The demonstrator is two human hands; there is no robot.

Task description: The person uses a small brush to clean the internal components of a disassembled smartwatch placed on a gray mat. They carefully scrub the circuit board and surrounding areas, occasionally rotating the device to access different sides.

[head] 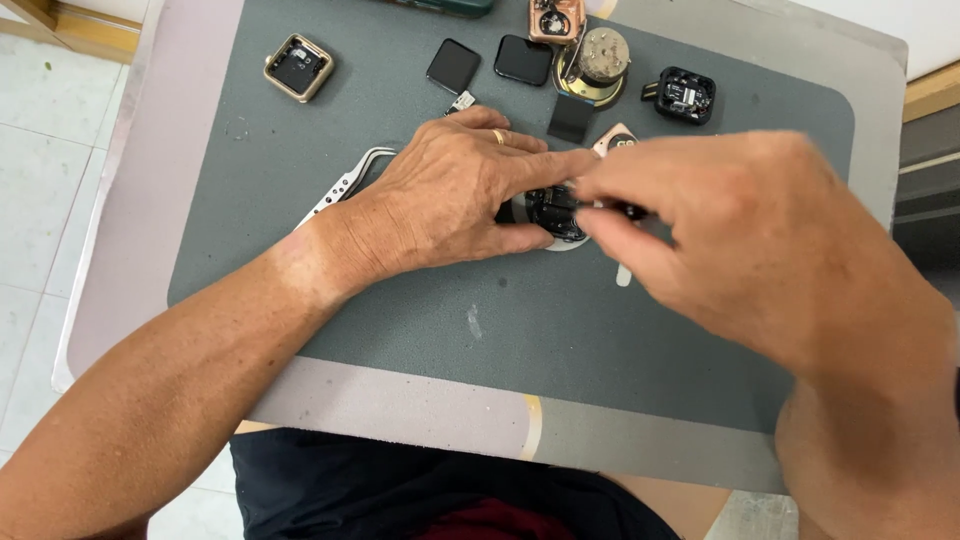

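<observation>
My left hand [455,195], a ring on one finger, rests on the grey mat [400,320] and pinches a small silver watch case [558,215] with dark insides between thumb and forefinger. My right hand [740,245] is blurred; its fingertips meet at the same case, pinched on a thin dark tool that is mostly hidden. Silver tweezers [345,185] lie under my left wrist. A pink-gold watch case [617,140] peeks out just behind my fingers.
Along the mat's far edge lie a gold square watch case [298,67], two black watch screens [453,65] [523,59], a round brass part [598,62], a copper watch body [556,20] and a black watch module [685,95]. The table's front edge is at my lap.
</observation>
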